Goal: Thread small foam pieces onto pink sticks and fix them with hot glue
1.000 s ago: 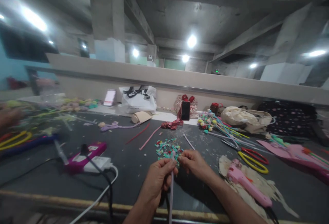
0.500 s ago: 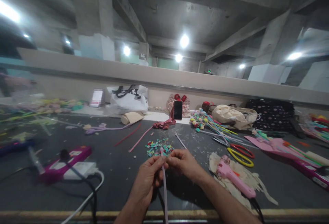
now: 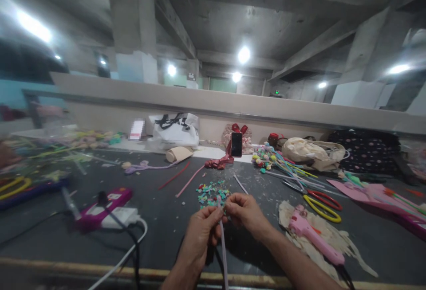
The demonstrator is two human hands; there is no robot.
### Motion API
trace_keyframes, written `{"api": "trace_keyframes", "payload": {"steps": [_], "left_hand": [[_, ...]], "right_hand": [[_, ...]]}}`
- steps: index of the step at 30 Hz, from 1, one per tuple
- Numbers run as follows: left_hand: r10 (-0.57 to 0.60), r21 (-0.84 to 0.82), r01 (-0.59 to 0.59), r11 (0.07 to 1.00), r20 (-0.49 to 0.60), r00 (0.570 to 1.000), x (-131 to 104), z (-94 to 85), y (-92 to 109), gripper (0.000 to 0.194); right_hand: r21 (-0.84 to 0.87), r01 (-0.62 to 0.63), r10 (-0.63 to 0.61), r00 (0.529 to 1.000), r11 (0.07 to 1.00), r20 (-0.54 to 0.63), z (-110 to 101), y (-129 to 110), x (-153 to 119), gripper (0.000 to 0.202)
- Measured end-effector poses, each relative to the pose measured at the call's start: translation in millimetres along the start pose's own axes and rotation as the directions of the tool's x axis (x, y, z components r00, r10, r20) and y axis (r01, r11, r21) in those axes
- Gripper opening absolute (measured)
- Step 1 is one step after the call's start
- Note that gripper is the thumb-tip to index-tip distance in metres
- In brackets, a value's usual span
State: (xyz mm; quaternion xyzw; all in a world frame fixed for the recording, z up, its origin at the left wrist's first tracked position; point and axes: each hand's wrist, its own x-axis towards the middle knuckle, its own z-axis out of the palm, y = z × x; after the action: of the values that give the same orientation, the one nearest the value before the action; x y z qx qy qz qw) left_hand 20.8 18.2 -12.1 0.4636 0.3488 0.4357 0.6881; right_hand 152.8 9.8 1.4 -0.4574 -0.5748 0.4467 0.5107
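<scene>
A pale lilac pipe cleaner [image 3: 223, 245] runs from between my hands down past the table's front edge. My left hand [image 3: 200, 232] pinches it close to its upper end with thumb and forefinger. Beside that end, my right hand [image 3: 248, 213] is closed, its thumb and fingertips pressed together; what they hold is too small to make out. Just beyond my fingers lies a scattered heap of small teal, yellow and red pieces [image 3: 210, 193]. A short pale pipe cleaner [image 3: 241, 184] rests to the right of the heap.
A pink glue gun [image 3: 316, 239] lies on a stained sheet at right, with scissors [image 3: 322, 208] behind it. A magenta power strip [image 3: 106, 205] and cables occupy the left. A phone [image 3: 236, 144] stands at the back, near a white bag [image 3: 175, 132] and bundled coloured stems [image 3: 266, 157].
The whole view has shifted, so things appear farther right and slightly lower. Both hands keep nearly the same pose at the pipe cleaner's upper end.
</scene>
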Motion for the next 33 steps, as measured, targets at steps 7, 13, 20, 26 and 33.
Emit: {"api": "trace_keyframes", "payload": {"steps": [7, 13, 20, 26, 33], "left_hand": [[-0.016, -0.016, 0.017, 1.0, 0.051, 0.999, -3.5, -3.2, 1.0, 0.031], [-0.026, -0.008, 0.027, 1.0, 0.123, 0.992, -3.9, -4.1, 0.3, 0.032], [-0.02, 0.01, 0.019, 1.0, 0.12, 0.993, -4.4, -2.2, -2.1, 0.032], [-0.019, -0.033, 0.021, 0.999, 0.039, 0.999, -7.1, -1.2, 1.6, 0.03], [-0.013, -0.077, 0.016, 0.997, 0.043, 0.999, -7.0, -2.0, 1.7, 0.029]], "right_hand": [[0.041, -0.032, 0.026, 0.991, 0.999, 0.133, -2.9, -5.3, -4.3, 0.022], [0.083, -0.081, 0.059, 0.97, 0.993, 0.237, -6.3, -3.6, -4.8, 0.025], [0.134, -0.158, 0.115, 0.953, 0.978, 0.279, -9.2, 0.6, -2.0, 0.026], [0.143, -0.121, 0.096, 0.981, 0.982, 0.17, -5.1, 1.3, 2.3, 0.026], [0.121, -0.083, 0.077, 0.995, 0.989, 0.06, -3.2, -4.4, -2.2, 0.017]]}}
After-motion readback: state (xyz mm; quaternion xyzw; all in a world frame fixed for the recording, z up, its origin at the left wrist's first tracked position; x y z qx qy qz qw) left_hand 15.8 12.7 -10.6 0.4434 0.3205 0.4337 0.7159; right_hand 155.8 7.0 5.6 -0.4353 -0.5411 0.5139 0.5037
